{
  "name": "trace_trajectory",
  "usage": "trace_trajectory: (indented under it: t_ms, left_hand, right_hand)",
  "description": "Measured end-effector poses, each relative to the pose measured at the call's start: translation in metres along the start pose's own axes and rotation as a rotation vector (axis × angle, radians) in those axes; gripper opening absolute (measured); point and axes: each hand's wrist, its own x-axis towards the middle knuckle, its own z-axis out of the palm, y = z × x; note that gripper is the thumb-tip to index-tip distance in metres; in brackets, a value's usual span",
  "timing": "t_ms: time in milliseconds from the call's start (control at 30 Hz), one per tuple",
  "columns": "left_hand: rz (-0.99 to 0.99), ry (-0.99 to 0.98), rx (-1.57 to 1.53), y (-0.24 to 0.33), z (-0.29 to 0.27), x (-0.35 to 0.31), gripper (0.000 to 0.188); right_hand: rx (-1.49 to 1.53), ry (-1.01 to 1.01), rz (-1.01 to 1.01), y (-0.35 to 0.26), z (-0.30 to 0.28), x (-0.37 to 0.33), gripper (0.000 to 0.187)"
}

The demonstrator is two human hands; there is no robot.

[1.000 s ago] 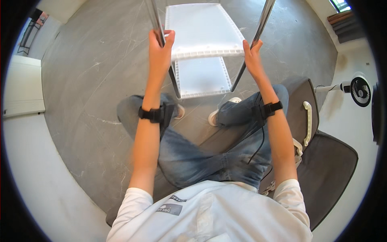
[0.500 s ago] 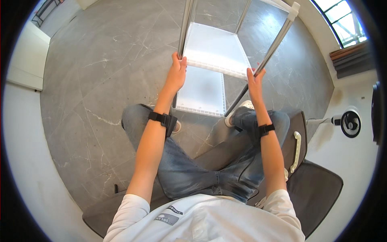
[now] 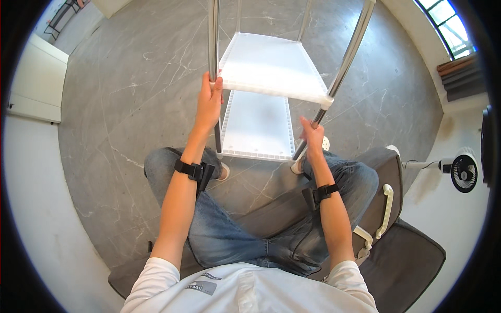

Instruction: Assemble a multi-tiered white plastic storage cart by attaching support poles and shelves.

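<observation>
A shelf rack with metal poles stands in front of me, between my feet. Its white upper shelf (image 3: 269,60) and white lower shelf (image 3: 255,125) are joined by poles at the corners. My left hand (image 3: 210,101) is closed round the near left pole (image 3: 213,41) at the upper shelf's corner. Below that shelf's near right corner, my right hand (image 3: 313,136) grips the lower part of the near right pole (image 3: 319,116); its fingers are partly hidden. The near right pole's upper part (image 3: 348,57) rises past the shelf, and the pole tops run out of view.
Beside my right leg a cream curved handle (image 3: 385,211) and a similar cream piece (image 3: 364,236) lie on the dark grey seat (image 3: 404,261). A fan (image 3: 463,172) is at the right wall. Grey tiled floor (image 3: 120,120) surrounds the rack.
My right hand has slid down from the upper shelf's corner to the pole below it. The rack's upper part has shifted left, and my left hand has moved left with it.
</observation>
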Motion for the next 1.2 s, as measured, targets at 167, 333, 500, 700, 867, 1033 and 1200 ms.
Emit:
trace_trajectory:
  t_ms: [167, 333, 500, 700, 867, 1033, 1200]
  left_hand:
    - [-0.052, -0.055, -0.142, 0.01, 0.001, -0.007, 0.034]
    - [-0.073, -0.051, -0.291, 0.03, 0.0, -0.004, 0.033]
    - [-0.109, -0.008, -0.276, 0.037, 0.001, -0.006, 0.031]
    - [-0.211, -0.092, -0.367, 0.044, -0.012, -0.011, 0.027]
    - [-0.308, -0.198, -0.378, 0.021, -0.009, -0.006, 0.028]
    - [-0.276, -0.24, -0.235, 0.007, -0.007, -0.006, 0.041]
    - [-0.38, -0.309, -0.231, 0.004, -0.01, -0.01, 0.054]
  right_hand:
    - [0.011, 0.08, -0.103, -0.009, -0.011, -0.012, 0.043]
    - [0.017, 0.068, -0.156, -0.035, -0.017, -0.038, 0.041]
    - [0.014, 0.067, -0.152, -0.041, -0.019, -0.04, 0.042]
    - [0.101, -0.068, 0.035, -0.069, -0.03, -0.063, 0.035]
    - [0.086, -0.11, 0.139, -0.056, -0.033, -0.051, 0.034]
    - [0.09, -0.102, 0.2, -0.049, -0.036, -0.043, 0.034]
    - [0.052, -0.101, 0.246, -0.042, -0.035, -0.035, 0.035]
